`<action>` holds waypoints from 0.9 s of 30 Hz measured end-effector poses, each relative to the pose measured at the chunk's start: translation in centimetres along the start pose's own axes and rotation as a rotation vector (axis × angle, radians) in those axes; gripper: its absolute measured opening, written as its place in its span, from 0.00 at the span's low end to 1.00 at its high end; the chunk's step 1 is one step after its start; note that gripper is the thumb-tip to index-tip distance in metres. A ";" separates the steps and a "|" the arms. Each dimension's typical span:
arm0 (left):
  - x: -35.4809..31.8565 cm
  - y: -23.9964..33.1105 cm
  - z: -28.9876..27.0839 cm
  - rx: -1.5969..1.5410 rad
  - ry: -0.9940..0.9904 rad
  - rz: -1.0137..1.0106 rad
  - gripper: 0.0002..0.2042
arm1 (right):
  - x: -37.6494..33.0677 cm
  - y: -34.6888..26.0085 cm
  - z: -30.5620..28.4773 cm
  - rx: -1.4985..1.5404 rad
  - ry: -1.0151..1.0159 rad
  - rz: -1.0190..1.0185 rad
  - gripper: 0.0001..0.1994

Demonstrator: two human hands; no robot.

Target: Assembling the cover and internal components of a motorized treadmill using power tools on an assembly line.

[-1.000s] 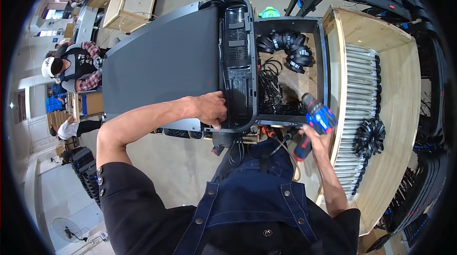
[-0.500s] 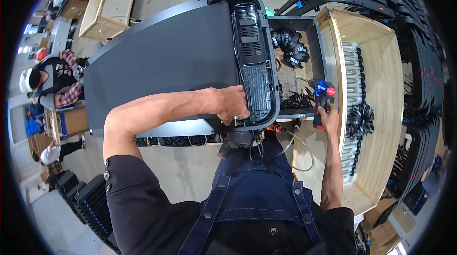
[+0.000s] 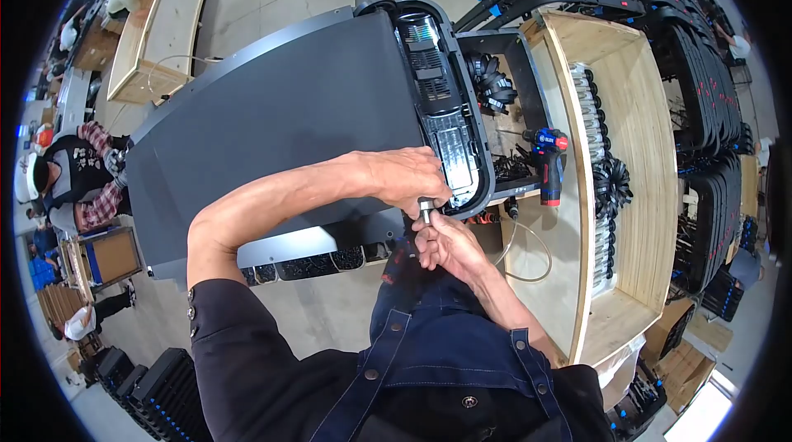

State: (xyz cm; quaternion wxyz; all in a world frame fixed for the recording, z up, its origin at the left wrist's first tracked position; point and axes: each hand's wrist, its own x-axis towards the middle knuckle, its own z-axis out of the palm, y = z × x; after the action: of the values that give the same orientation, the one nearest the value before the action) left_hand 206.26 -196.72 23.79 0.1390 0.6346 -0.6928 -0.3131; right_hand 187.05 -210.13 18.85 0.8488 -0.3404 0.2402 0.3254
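A treadmill deck with a wide black belt (image 3: pixel 280 124) lies in front of me. My left hand (image 3: pixel 408 178) reaches over the belt to the near corner of its black plastic end frame (image 3: pixel 483 186). Its fingers are closed around the upper part of a short silver metal cylinder (image 3: pixel 426 208). From below, my right hand (image 3: pixel 450 244) meets it, with thumb and fingers bent at the cylinder's lower end. Whether the cylinder is fixed to the deck is hidden by my fingers. A blue and black cordless drill (image 3: pixel 549 163) rests by the black tray (image 3: pixel 532 71), apart from both hands.
The tray holds black ring-shaped parts (image 3: pixel 495 87) and loose dark screws (image 3: pixel 513 166). Right of it, a wooden crate (image 3: pixel 635 195) contains silver rods. Black curved frames (image 3: pixel 701 71) are stacked beyond. A person in a plaid shirt (image 3: pixel 78 166) is at the far left.
My right hand has let go of the drill, leaving it by the tray, and has moved left to the silver cylinder. My left hand has stayed at the deck's near corner.
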 end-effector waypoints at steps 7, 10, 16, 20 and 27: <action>1.3 -0.7 0.1 -0.012 -0.153 -0.013 0.12 | 1.8 3.8 -0.5 0.398 0.004 -0.119 0.16; 2.1 -1.2 0.0 -0.031 -0.214 -0.007 0.12 | 1.5 2.8 0.2 -0.142 0.205 -0.298 0.16; 3.3 -1.7 0.3 -0.105 -0.319 -0.052 0.12 | 0.9 1.6 1.8 -1.665 0.594 -0.710 0.12; 3.4 -2.1 0.7 -0.083 -0.331 -0.046 0.13 | -0.1 0.1 1.1 -1.713 0.561 -0.601 0.10; 4.4 -2.8 1.5 -0.060 -0.384 -0.074 0.18 | -1.8 -5.3 -2.1 -1.568 0.565 -0.535 0.08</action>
State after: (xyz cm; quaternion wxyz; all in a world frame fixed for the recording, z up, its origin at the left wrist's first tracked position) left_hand 206.93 -200.56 20.06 0.0119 0.5838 -0.6731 -0.4538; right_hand 189.22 -215.31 20.86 0.3268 -0.9388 0.0605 0.0900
